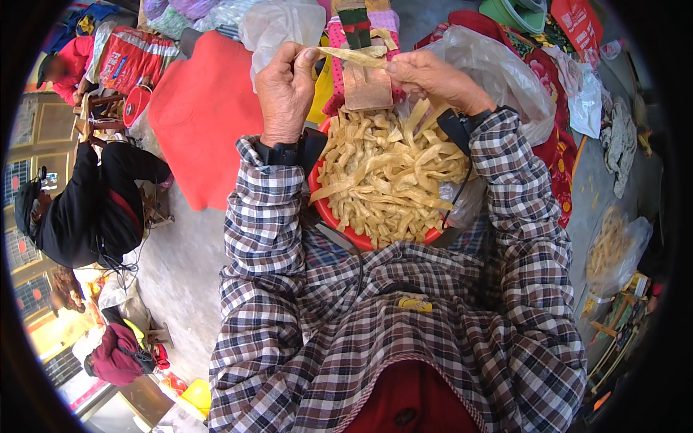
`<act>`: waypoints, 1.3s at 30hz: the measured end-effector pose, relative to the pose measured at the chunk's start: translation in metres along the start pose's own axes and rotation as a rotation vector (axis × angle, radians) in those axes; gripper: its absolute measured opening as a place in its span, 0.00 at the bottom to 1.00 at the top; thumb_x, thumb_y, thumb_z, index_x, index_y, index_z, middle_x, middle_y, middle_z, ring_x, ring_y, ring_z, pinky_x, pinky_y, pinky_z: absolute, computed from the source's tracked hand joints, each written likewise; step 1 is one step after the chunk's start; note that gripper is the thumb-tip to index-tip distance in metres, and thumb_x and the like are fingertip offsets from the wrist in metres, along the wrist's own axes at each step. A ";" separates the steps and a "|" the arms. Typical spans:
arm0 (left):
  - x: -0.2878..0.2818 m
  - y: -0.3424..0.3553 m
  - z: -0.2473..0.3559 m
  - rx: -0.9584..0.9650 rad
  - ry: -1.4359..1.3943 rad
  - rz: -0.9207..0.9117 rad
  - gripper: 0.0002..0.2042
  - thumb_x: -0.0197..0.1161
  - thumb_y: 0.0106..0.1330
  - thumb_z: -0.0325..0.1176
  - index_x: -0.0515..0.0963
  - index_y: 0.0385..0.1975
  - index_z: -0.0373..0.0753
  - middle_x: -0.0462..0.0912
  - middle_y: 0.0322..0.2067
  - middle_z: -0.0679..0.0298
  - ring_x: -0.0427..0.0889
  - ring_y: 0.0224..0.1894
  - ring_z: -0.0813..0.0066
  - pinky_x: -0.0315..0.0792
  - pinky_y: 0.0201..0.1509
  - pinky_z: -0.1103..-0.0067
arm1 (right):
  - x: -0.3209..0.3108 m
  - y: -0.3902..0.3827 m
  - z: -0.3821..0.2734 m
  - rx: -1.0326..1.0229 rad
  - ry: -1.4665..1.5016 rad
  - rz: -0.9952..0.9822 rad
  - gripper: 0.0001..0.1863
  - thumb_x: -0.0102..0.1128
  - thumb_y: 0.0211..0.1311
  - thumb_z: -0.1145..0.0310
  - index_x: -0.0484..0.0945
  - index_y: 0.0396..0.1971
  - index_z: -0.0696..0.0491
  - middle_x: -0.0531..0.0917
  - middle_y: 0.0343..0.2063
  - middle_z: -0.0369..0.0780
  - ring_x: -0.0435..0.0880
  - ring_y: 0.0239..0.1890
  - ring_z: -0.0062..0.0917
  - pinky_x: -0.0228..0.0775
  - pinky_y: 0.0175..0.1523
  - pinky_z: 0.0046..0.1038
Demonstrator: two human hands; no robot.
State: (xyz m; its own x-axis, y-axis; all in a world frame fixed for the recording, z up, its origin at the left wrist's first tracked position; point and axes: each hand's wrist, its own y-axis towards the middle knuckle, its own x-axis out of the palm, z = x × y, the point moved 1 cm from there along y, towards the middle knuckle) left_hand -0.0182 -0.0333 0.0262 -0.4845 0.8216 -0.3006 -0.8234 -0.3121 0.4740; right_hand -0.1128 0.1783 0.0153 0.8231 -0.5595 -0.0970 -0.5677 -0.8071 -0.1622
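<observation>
Between my two hands a pale tan, flat strip (354,55) is stretched out sideways; its exact material I cannot make out. My left hand (286,90) pinches the strip's left end between thumb and finger. At the other end, my right hand (439,78) grips it with the fingers curled. Below the hands, on my lap, sits a red basin (342,232) heaped with similar tan strips (390,173). Just beyond it stands a wooden block (367,88) on a pink dotted cloth (335,72), with a dark green band (353,27) farther up.
A red sheet (206,119) spreads at the left. Clear plastic bags (498,76) lie right of the block, over red flowered cloth (561,173). Other people (86,202) sit along the left. A bag of tan strips (612,249) rests on the floor at right.
</observation>
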 end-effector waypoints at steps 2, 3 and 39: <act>0.000 0.000 0.002 -0.047 0.011 0.018 0.08 0.58 0.69 0.30 0.77 0.30 0.33 0.70 0.18 0.74 0.63 0.22 0.88 0.61 0.24 0.86 | -0.007 -0.011 -0.018 -0.268 0.105 0.025 0.17 0.49 0.72 0.55 0.77 0.32 0.53 0.67 0.15 0.25 0.61 0.16 0.08 0.50 0.22 0.12; 0.003 -0.001 0.004 -0.003 -0.058 0.011 0.08 0.58 0.69 0.30 0.77 0.30 0.33 0.70 0.19 0.74 0.63 0.22 0.88 0.61 0.24 0.86 | -0.012 -0.017 -0.026 -0.360 0.140 0.070 0.17 0.48 0.72 0.55 0.77 0.32 0.54 0.67 0.14 0.25 0.61 0.16 0.08 0.51 0.22 0.12; 0.045 -0.015 0.001 -0.492 -0.887 -0.224 0.07 0.54 0.71 0.32 0.75 0.38 0.34 0.80 0.32 0.67 0.76 0.32 0.87 0.72 0.36 0.86 | 0.036 0.007 -0.005 -0.744 -0.590 0.584 0.12 0.63 0.52 0.68 0.76 0.38 0.49 0.83 0.27 0.39 0.84 0.30 0.34 0.76 0.34 0.33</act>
State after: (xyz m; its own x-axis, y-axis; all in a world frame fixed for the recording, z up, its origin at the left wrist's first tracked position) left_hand -0.0276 0.0086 0.0066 -0.0783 0.8783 0.4716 -0.9939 -0.1059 0.0322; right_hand -0.0872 0.1514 0.0155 0.1913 -0.8723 -0.4499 -0.5730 -0.4714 0.6704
